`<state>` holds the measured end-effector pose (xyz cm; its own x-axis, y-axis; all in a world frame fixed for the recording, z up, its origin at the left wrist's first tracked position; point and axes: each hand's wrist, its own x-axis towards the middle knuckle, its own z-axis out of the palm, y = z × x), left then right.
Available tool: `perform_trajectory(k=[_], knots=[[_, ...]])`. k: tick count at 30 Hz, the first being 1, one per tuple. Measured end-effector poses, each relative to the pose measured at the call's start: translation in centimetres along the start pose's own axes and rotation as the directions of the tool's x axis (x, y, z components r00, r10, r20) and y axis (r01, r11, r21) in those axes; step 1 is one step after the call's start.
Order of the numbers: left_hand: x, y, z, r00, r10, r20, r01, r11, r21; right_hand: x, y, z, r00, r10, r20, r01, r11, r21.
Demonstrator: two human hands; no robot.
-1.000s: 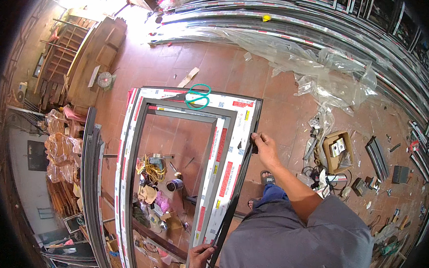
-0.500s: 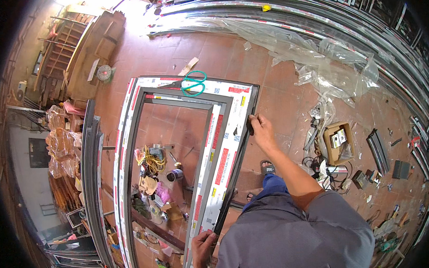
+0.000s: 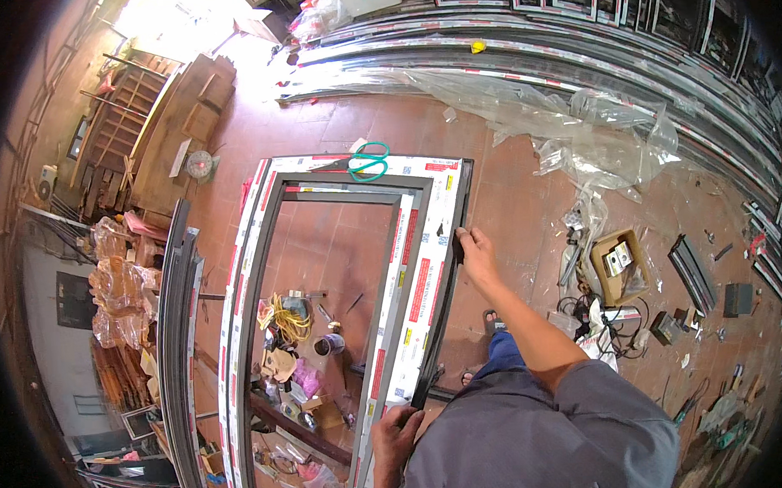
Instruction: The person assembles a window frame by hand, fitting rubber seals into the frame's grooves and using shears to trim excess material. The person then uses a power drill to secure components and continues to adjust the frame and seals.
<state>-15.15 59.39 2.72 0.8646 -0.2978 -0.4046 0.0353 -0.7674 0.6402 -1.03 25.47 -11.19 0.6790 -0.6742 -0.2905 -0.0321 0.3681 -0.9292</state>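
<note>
A rectangular door or window frame (image 3: 421, 277) with white, red-printed protective film stands before me, slanting away. Along its right outer edge runs a thin black strip (image 3: 437, 342). My right hand (image 3: 479, 256) pinches this strip at the upper part of that edge, thumb and forefinger together. Lower down, near my body, my left hand (image 3: 394, 440) is closed at the same edge, its fingertips on the strip; part of its grip is hidden. Scissors with green handles (image 3: 370, 161) lie on the far bar of the frame, beyond both hands.
Long dark profiles (image 3: 176, 358) stand at the left. Under the frame opening lie a coiled yellow cord (image 3: 288, 321) and scattered tools. At right are an open cardboard box (image 3: 609, 291) and tangled cables. Clear plastic sheeting (image 3: 578, 135) covers stacked profiles at the back.
The whole view has shifted, with the frame lower and a little to the right. My right hand has slid slightly nearer along the frame's edge. My left hand stays at the lower edge.
</note>
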Motion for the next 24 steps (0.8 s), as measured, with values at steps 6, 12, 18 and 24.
perform_trajectory(k=[6, 12, 18, 24], knots=[[0.3, -1.6, 0.2, 0.974, 0.219, -0.066, -0.219, 0.976, -0.001, 0.2, 2.5, 0.2, 0.997, -0.064, -0.051, 0.063, 0.998, -0.03], [0.5, -3.0, 0.3, 0.982, 0.189, -0.017, -0.189, 0.982, -0.003, -0.4, 1.7, 0.4, 0.999, -0.005, -0.044, 0.01, 0.995, 0.103], [0.9, -2.6, 0.0, 0.992, 0.124, 0.016, -0.124, 0.992, -0.01, 0.9, 1.8, 0.3, 0.98, -0.152, -0.126, 0.128, 0.976, -0.177], [1.1, -2.1, -0.6, 0.985, 0.173, -0.018, -0.173, 0.985, 0.001, 2.3, 0.8, 1.4, 0.976, -0.139, -0.168, 0.11, 0.979, -0.173]])
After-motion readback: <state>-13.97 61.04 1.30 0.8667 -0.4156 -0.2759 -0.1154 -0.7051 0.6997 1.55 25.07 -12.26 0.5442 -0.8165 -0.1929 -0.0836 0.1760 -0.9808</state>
